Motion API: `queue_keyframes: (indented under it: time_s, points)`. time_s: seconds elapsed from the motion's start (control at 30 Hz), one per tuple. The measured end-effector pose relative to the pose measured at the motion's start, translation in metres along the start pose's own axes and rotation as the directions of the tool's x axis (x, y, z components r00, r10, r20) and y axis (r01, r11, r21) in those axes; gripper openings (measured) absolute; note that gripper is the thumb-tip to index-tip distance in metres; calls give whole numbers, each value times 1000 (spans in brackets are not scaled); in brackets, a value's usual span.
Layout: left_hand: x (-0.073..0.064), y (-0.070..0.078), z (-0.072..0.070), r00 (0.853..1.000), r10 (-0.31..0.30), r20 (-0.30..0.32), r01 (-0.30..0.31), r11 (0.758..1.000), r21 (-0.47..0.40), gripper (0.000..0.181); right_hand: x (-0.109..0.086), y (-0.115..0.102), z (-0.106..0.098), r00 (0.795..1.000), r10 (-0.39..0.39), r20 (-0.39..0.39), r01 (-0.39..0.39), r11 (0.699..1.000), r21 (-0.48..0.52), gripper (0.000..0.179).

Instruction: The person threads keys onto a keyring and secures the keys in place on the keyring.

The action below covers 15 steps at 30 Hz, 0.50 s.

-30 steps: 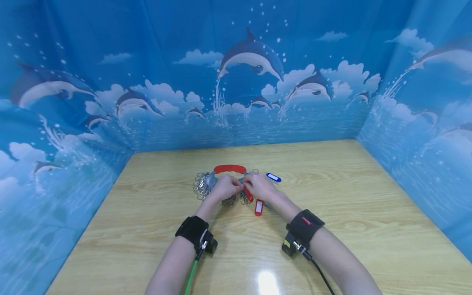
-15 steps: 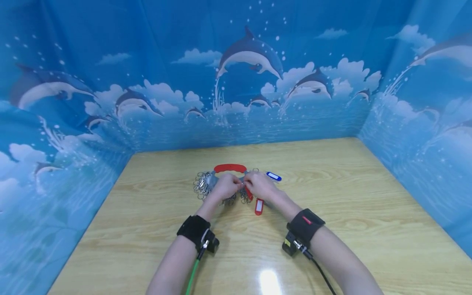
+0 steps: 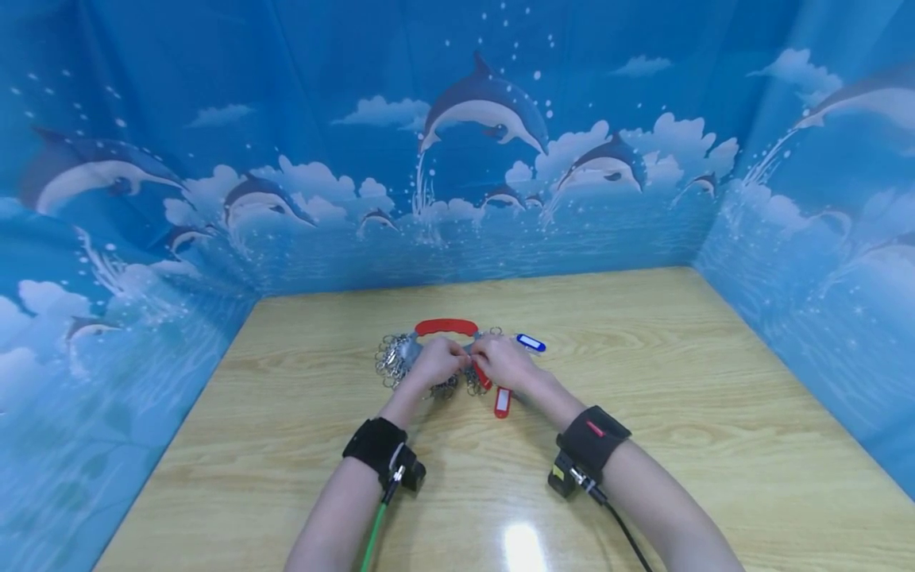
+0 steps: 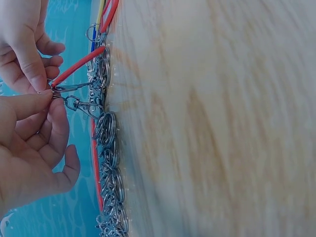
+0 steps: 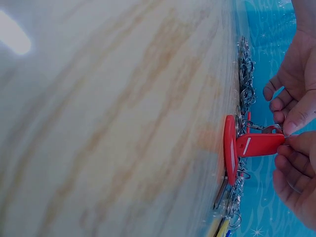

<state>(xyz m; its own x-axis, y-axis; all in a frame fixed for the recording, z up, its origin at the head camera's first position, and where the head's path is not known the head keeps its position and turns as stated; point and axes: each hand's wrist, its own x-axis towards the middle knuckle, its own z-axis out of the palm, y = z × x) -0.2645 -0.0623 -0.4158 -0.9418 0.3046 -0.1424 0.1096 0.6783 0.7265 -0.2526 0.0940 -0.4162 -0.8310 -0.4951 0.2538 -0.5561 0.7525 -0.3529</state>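
Observation:
In the head view, a key holder with a red handle [image 3: 446, 326] lies on the table, ringed with metal clasps and split rings [image 3: 391, 359]. My left hand [image 3: 438, 362] pinches the split ring on one swivel clasp [image 4: 87, 106], lifted a little off the bunch. Fingertip to fingertip with it, my right hand [image 3: 503, 361] pinches the end of a red key tag [image 5: 260, 144] by its small ring. The fingertips hide where tag and ring meet. Another red key tag [image 3: 503, 403] lies beside my right hand.
A blue key tag [image 3: 530, 343] lies to the right of the holder. The wooden table [image 3: 286, 445] runs back to a blue dolphin-print curtain [image 3: 343, 159]. Each wrist wears a strapped camera with a cable.
Both hands stay almost in place at the ring, with only slight finger shifts. The red tag in my right hand tilts slightly.

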Motion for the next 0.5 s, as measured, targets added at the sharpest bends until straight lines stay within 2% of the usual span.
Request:
queue_keyframes:
  time_s: [0.17, 0.37, 0.5]
  points:
    - [-1, -2, 0, 1000, -9, -5, 9, 999, -37, 34, 0, 0, 1, 1000, 5, -16, -5, 1000, 5, 12]
    - [-4, -2, -1, 999, 14, 42, -13, 999, -33, 29, 1, 2, 2, 998, 62, -32, -61, 998, 29, 12]
    - [-4, -2, -2, 999, 15, 40, -14, 999, -29, 22, 2, 3, 1, 997, 77, -30, -76, 996, 41, 11]
